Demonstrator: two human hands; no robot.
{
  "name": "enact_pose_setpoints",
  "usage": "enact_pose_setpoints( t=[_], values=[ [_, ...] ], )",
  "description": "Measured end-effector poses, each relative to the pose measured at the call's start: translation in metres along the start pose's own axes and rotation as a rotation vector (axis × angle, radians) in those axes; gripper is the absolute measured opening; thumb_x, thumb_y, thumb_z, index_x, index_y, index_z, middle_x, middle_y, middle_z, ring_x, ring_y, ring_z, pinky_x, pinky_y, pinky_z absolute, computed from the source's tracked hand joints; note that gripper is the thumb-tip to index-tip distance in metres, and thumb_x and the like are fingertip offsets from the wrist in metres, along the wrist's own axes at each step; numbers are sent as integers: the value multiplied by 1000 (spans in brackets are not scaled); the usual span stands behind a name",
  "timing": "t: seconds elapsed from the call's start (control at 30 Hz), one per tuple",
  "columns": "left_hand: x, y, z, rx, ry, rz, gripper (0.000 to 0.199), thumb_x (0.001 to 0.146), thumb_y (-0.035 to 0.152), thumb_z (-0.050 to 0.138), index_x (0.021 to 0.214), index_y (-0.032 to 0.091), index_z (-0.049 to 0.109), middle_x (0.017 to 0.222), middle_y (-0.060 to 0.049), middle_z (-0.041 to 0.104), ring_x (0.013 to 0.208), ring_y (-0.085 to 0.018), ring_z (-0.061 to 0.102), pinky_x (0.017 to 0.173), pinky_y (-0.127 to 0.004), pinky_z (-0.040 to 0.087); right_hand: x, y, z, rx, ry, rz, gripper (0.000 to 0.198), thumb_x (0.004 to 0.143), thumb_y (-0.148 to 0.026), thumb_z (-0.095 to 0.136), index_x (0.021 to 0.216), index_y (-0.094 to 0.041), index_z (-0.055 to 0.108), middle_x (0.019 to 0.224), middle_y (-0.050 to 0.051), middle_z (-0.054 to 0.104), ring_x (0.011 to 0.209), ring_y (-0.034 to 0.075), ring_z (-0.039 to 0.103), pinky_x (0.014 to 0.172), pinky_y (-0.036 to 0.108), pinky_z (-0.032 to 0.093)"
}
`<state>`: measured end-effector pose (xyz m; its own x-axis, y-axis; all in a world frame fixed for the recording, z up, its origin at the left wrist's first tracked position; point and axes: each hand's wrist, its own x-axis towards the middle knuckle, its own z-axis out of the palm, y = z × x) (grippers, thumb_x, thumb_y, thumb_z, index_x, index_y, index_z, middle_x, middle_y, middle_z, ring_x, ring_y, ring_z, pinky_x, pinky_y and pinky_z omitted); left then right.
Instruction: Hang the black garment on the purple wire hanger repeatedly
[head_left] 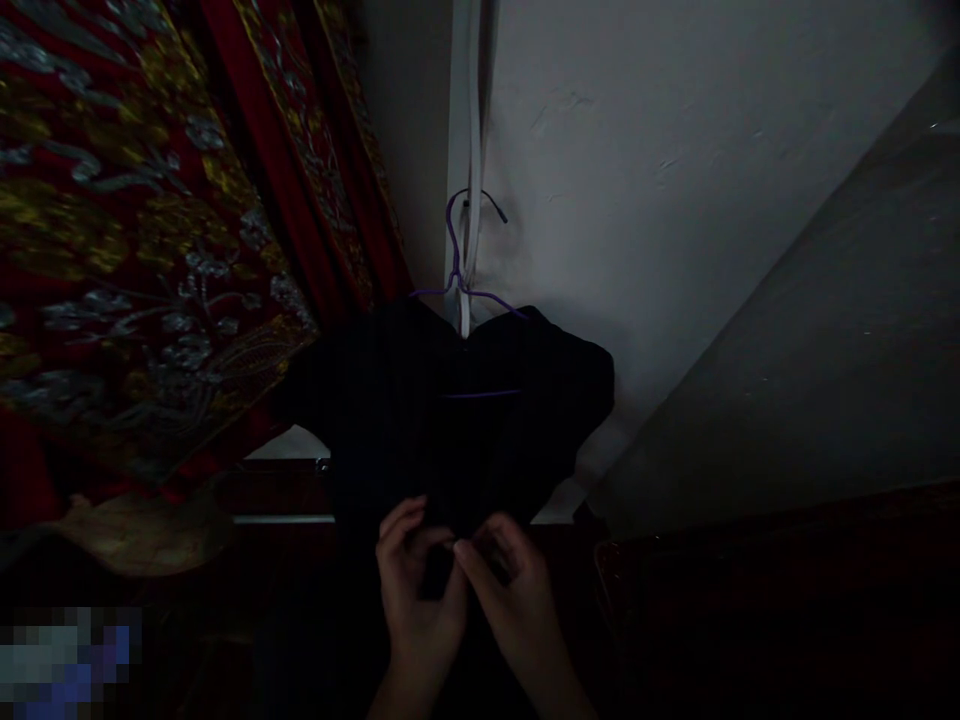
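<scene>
A dark short-sleeved shirt point(390, 410) hangs on a purple wire hanger point(455, 250), its neck opening facing me. The hanger's lower bar shows inside that opening. At the front of the shirt, just below the neck, my left hand point(416, 575) pinches with thumb and index finger while its other fingers curl loosely. Close against it, my right hand point(517, 580) pinches at the same spot, thumb tip near the left fingertips. Both seem to grip the shirt's front edge; the dim light hides any small part between the fingertips.
A red cloth with gold and silver embroidery point(150, 200) hangs at the left. Behind the hanger, a white cable point(474, 130) runs down the pale wall point(637, 150). A grey slanted panel point(810, 350) fills the right side. A blurred pixelated patch covers the lower left corner.
</scene>
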<state>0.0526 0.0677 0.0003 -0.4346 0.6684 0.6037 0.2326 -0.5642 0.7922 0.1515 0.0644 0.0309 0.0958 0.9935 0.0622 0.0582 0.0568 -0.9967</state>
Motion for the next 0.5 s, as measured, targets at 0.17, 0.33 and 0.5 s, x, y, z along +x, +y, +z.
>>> enact_pose_setpoints(
  t=[0.17, 0.33, 0.5],
  values=[
    [-4, -5, 2, -65, -4, -288, 38, 80, 27, 79, 109, 21, 55, 90, -4, 70, 75, -15, 73, 72, -27, 63, 3, 5, 1, -6, 24, -31, 29, 88, -48, 65, 79, -20, 64, 76, 3, 67, 74, 19, 66, 68, 27, 50],
    [-3, -6, -3, 6, -114, -269, 23, 83, 30, 76, 99, 18, 65, 87, -7, 75, 80, -19, 76, 73, -28, 64, 3, 12, 0, -3, 65, -37, 29, 88, -48, 65, 78, -20, 65, 77, 4, 69, 75, 21, 68, 70, 29, 51],
    [-1, -6, -5, 59, -162, -179, 10, 84, 24, 73, 93, 19, 70, 84, -5, 75, 78, -18, 76, 72, -26, 63, 2, 15, -1, -31, 31, -33, 31, 91, -50, 60, 80, -21, 62, 76, 2, 65, 74, 19, 65, 70, 28, 50]
  ],
)
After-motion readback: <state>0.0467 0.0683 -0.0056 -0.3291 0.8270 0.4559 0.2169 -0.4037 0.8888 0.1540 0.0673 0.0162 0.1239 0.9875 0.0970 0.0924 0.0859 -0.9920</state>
